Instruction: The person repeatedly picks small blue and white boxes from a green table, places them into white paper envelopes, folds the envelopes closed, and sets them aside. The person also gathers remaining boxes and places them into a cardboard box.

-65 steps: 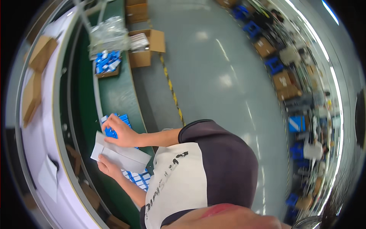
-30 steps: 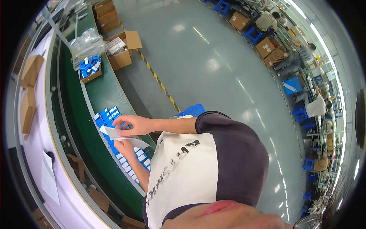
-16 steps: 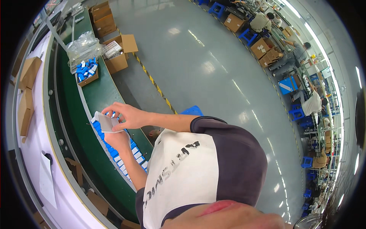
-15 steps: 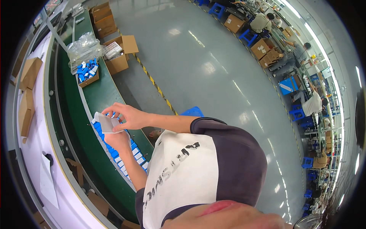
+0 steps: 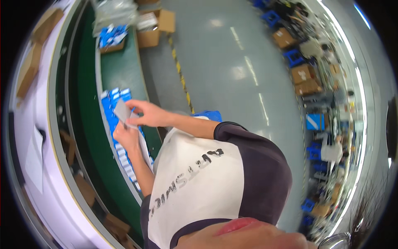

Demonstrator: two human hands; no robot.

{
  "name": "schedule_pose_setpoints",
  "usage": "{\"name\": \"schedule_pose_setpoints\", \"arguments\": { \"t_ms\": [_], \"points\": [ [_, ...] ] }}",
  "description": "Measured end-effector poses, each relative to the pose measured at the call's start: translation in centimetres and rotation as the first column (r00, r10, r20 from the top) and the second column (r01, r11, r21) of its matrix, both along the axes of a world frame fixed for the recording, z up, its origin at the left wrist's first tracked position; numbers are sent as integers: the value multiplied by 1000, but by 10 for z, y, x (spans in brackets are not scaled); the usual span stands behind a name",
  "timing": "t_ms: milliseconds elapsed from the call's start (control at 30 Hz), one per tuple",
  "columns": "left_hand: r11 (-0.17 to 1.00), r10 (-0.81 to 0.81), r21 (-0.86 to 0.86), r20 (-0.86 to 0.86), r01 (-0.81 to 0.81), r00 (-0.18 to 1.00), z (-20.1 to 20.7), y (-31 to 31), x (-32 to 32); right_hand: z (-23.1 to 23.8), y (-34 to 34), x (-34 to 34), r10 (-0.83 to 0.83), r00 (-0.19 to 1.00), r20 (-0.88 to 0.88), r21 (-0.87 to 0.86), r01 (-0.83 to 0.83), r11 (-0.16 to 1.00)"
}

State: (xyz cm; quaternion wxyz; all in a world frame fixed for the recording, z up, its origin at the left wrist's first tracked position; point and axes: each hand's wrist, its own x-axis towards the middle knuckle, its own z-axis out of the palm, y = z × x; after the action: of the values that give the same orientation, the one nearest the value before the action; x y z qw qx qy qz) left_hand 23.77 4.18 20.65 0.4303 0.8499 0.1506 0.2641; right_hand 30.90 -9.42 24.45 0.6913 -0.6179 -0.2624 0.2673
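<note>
A person holds a pale folded carton [image 5: 121,110] above a green workbench [image 5: 124,68] on a factory floor. The right hand [image 5: 148,114] grips the carton between thumb and fingers, while the left hand [image 5: 124,135] is curled against its lower end, its fingers too hidden to tell whether they grip. Under the hands, small blue-and-white boxes [image 5: 125,162] line the workbench in close rows. At the workbench's far end, a shallow cardboard tray [image 5: 112,48] brims with jumbled blue packets [image 5: 112,35], with clear plastic bags [image 5: 114,15] heaped just behind it. Just off the workbench's right edge stands an open cardboard box [image 5: 148,39]; beyond it, yellow-and-black tape [image 5: 178,68] runs along the glossy grey floor [image 5: 211,79]. A blue stool [image 5: 210,115] stands to the right of the workbench, partly hidden by the person's arm. Left of the workbench, past a dark green strip, a pale ledge bears a white sheet [image 5: 35,162] and brown cardboard [image 5: 28,74]. Far across the floor from the workbench, people sit along crowded work lines among cartons, blue stools and a blue box [image 5: 315,122], under bright strip lights.
</note>
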Motion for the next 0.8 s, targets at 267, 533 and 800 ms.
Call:
{"name": "schedule_pose_setpoints", "arguments": {
  "t_ms": [267,533,800],
  "points": [
    [847,494,236,-16,-477,869,20,56,-13,-12,93,30,274,873,-403,125,-244,962],
    [545,804,-123,-204,-829,558,-17,63,-8,-36,158,70,640,519,-566,189,-674,714],
    [331,906,76,-303,-941,294,-47,36,11,-54,174,108,736,293,-610,164,-862,479]
  ]
}}
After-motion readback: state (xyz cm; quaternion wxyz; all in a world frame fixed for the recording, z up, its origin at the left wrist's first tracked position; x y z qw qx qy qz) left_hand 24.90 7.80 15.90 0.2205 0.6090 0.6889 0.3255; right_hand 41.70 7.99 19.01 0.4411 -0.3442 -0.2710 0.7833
